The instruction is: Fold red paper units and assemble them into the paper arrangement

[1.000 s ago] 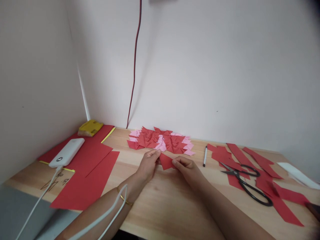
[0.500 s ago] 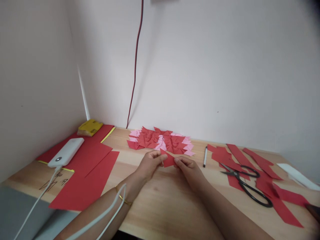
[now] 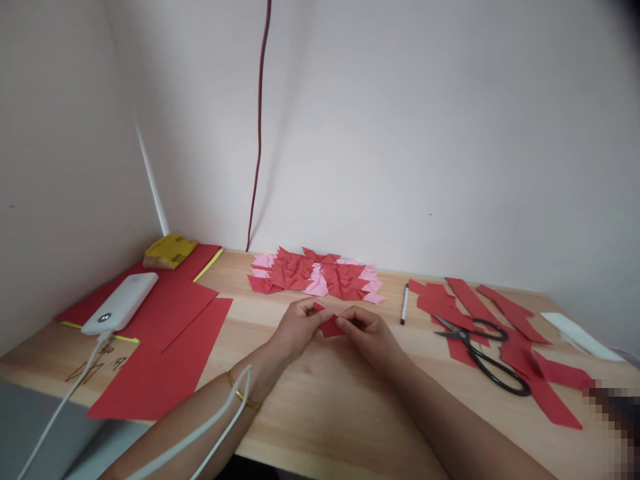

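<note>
Both of my hands meet over the middle of the wooden table [image 3: 320, 407]. My left hand [image 3: 296, 329] and my right hand [image 3: 367, 331] pinch a small folded piece of red paper [image 3: 331, 326] between their fingertips, just above the tabletop. The fingers of both hands are closed on it, and most of the piece is hidden by them. A little beyond the hands lies a flat spread of several folded red and pink paper pieces [image 3: 316, 275].
Large red paper sheets [image 3: 165, 347] cover the table's left side, with a white power bank [image 3: 121, 303] and its cable on them and a yellow block [image 3: 169, 251] in the corner. To the right lie a pen [image 3: 404, 303], black scissors [image 3: 487, 353] and cut red strips [image 3: 500, 320].
My hands have drawn closer together and the red piece now shows smaller between them, more folded up. The view has shifted slightly to the right.
</note>
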### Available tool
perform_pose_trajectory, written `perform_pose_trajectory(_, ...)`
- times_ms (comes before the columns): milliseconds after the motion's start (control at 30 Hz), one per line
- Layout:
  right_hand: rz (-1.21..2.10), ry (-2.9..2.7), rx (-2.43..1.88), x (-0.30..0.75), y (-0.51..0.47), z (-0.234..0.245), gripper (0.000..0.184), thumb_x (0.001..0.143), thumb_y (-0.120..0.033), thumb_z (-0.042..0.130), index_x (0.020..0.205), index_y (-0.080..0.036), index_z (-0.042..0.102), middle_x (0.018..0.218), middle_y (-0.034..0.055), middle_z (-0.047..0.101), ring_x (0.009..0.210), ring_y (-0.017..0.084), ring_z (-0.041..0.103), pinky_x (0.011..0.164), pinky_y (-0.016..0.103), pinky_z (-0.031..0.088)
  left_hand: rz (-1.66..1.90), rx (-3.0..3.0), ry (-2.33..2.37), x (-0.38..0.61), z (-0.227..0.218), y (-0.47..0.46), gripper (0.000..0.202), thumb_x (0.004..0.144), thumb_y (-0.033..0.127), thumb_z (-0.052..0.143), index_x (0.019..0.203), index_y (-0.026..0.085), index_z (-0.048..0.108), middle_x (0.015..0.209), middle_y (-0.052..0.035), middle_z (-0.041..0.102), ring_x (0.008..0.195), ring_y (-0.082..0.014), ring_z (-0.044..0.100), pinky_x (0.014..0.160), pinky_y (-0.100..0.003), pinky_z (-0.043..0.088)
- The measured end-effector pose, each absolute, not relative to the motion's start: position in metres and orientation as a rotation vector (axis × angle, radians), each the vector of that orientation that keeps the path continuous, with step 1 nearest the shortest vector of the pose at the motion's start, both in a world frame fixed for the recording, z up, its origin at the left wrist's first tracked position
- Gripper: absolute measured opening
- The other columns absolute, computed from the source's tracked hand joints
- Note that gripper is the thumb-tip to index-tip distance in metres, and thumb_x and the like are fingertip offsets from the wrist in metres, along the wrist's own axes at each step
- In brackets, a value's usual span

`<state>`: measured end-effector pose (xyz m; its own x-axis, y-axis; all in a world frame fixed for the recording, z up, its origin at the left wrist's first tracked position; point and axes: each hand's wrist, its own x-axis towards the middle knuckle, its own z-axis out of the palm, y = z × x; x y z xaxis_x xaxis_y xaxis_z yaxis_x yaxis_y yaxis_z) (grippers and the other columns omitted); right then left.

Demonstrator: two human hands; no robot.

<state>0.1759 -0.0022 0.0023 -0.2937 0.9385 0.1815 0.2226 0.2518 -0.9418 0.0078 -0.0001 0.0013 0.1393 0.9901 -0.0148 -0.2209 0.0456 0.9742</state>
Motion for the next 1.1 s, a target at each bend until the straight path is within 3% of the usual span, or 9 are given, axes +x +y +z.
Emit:
perform_pose_trajectory(200,1.157,-1.703,-1.066,0.1773,-0.0016,0.0024,0.025,0.082,-0.04,0.059,0.072,-0.018,0.062,0.069,-0.0004,0.057,0.067,0.013,0.049,0.064,0.025,0.037,1.197,1.017,0.926,0.0065,-0.0005,0.002,0.034,0.07,0.043,0.069,0.062,0.013,0.055,0.057,0.002,0.051,0.053,-0.0071,0.042,0.054,-0.021,0.032)
perform_pose_trajectory(667,1.201,-1.649,-1.096,0.1782,-0.0001,-0.001,0.028,0.081,-0.044,0.06,0.072,-0.018,0.063,0.07,-0.0003,0.058,0.068,0.014,0.05,0.065,0.026,0.038,1.231,0.887,0.873,0.006,0.003,0.0047,0.043,0.073,0.056,0.061,0.066,0.014,0.055,0.059,-0.0002,0.053,0.053,-0.0099,0.045,0.055,-0.024,0.037)
perform_pose_trajectory(933,1.09,-1.557,-1.144,0.179,0.0009,-0.001,0.027,0.081,-0.044,0.058,0.078,-0.019,0.065,0.076,0.0011,0.061,0.073,0.015,0.052,0.069,0.027,0.039,0.987,1.237,1.06,0.001,0.0037,0.0017,0.028,0.065,0.038,0.074,0.065,0.013,0.059,0.055,0.0024,0.052,0.051,-0.0077,0.041,0.051,-0.021,0.029)
perform_pose_trajectory(1100,1.182,-1.733,-1.106,0.1772,-0.0019,0.002,0.028,0.079,-0.045,0.061,0.072,-0.018,0.058,0.069,-0.0005,0.056,0.063,0.013,0.047,0.059,0.025,0.035,1.167,1.163,1.006,0.0025,0.0056,0.0036,0.025,0.067,0.037,0.07,0.068,0.013,0.063,0.065,-0.0004,0.058,0.059,-0.0098,0.047,0.059,-0.023,0.036)
